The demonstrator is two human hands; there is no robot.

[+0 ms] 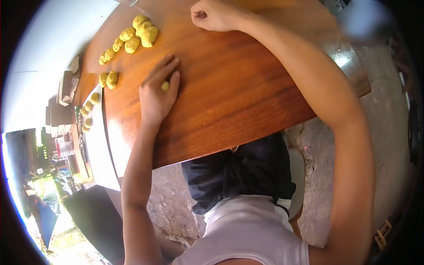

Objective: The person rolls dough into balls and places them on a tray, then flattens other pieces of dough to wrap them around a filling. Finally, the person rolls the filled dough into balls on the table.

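My left hand rests on the wooden table near the left side, its fingers reaching forward and its thumb curved in. Between thumb and palm shows part of a small yellow lump that looks like dough. Farther across the tabletop, my right hand is curled into a loose fist by the upper edge of the view; whatever is inside it is hidden. Beyond my left hand lie several rough yellow dough lumps, some touching. A pair of similar lumps sits closer, to the left of that hand.
The brown wooden table curves in front of my lap. A white surface adjoins its left side, with several smoother yellow balls on it. Boxes stand farther left. A seat is under me on a worn concrete floor.
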